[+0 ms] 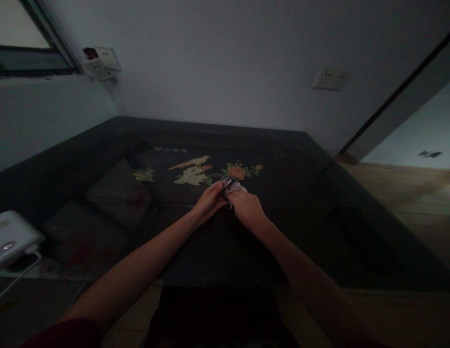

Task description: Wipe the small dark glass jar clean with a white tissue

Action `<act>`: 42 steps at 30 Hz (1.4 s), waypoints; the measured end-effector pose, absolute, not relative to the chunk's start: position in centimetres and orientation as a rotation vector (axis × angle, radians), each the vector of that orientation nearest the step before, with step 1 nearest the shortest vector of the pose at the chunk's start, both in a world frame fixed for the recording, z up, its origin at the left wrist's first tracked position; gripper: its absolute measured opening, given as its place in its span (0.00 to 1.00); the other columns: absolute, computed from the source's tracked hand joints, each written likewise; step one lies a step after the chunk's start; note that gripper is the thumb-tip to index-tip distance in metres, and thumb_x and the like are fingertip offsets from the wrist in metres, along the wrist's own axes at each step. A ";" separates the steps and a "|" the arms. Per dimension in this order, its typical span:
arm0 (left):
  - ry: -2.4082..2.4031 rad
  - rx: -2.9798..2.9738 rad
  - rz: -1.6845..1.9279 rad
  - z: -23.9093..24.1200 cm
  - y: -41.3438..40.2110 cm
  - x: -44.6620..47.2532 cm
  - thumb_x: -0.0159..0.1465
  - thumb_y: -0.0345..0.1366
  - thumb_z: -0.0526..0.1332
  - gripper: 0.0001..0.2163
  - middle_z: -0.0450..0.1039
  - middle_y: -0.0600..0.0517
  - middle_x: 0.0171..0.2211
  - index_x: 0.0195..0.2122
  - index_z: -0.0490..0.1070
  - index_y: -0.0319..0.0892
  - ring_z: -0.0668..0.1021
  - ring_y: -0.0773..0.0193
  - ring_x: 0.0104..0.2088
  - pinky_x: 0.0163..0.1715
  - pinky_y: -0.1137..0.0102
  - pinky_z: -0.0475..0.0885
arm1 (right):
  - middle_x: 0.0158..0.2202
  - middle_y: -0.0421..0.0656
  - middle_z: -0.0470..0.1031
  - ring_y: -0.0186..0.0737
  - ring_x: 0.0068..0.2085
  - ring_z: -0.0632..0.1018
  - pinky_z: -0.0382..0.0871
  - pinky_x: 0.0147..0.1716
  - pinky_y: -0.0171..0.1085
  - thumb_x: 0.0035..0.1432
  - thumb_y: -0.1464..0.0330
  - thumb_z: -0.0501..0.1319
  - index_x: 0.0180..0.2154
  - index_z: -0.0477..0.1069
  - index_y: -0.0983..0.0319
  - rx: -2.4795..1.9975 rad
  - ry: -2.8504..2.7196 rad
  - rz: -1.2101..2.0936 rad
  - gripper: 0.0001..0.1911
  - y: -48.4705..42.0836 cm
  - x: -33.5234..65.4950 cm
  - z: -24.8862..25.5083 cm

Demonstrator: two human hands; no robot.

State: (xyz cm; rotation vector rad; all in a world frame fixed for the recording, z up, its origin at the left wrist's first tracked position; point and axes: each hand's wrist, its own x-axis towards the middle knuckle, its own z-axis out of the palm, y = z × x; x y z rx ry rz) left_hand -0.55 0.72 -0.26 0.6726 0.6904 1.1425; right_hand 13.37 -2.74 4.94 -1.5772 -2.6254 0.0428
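Observation:
My left hand [210, 199] is closed around a small dark object with a shiny, glinting edge [230, 183]; its exact kind is too dim to make out. My right hand [247, 208] pinches a crumpled white tissue [239, 186], which lies against that object. The hands meet just above the middle of a dark glossy table [312, 193]. Beyond them, a painted bird and flower picture [195, 174] shows on the tabletop. Parts of the object and the tissue are covered by my fingers.
A white box-shaped device [14, 237] with a cable stands at the left edge. A dark flat item [366, 237] lies on the right of the table. A pale wall with sockets [332, 79] rises behind, and wooden floor [416, 193] shows at right.

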 end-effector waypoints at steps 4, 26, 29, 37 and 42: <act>0.685 0.683 1.145 -0.2 0.6 -0.5 0.56 0.40 0.69 0.11 0.75 0.52 0.33 0.36 0.74 0.41 0.76 0.68 0.32 0.33 0.73 0.74 | 0.49 0.48 0.78 0.43 0.50 0.77 0.67 0.49 0.37 0.62 0.76 0.49 0.48 0.74 0.61 -1.566 -2.447 0.245 0.20 -2.6 13.7 4.4; 0.679 0.661 1.178 -0.7 0.9 -0.4 0.60 0.39 0.65 0.10 0.77 0.50 0.37 0.40 0.75 0.41 0.77 0.66 0.33 0.34 0.72 0.74 | 0.48 0.50 0.78 0.45 0.50 0.77 0.67 0.51 0.39 0.61 0.76 0.50 0.49 0.74 0.64 -1.416 -2.522 0.289 0.19 -2.2 14.3 4.3; 0.668 0.710 1.156 -0.5 0.7 -0.5 0.59 0.41 0.66 0.11 0.77 0.48 0.39 0.40 0.76 0.41 0.77 0.64 0.36 0.36 0.70 0.74 | 0.49 0.51 0.77 0.45 0.51 0.76 0.68 0.49 0.39 0.64 0.75 0.49 0.49 0.73 0.64 -1.420 -2.680 0.138 0.18 -2.1 14.5 5.0; 0.660 0.722 1.148 0.0 0.5 -0.3 0.57 0.41 0.68 0.12 0.77 0.49 0.37 0.39 0.76 0.40 0.77 0.65 0.35 0.35 0.72 0.74 | 0.47 0.50 0.79 0.46 0.49 0.78 0.68 0.49 0.40 0.60 0.77 0.51 0.47 0.75 0.63 -1.484 -2.536 0.247 0.19 -2.3 14.4 4.7; 0.668 0.711 1.163 -0.4 0.7 -0.4 0.58 0.42 0.67 0.12 0.76 0.51 0.34 0.38 0.75 0.40 0.76 0.68 0.31 0.31 0.75 0.72 | 0.44 0.46 0.81 0.45 0.46 0.79 0.68 0.49 0.40 0.52 0.79 0.52 0.44 0.78 0.61 -1.342 -2.059 0.677 0.22 -1.6 14.2 3.2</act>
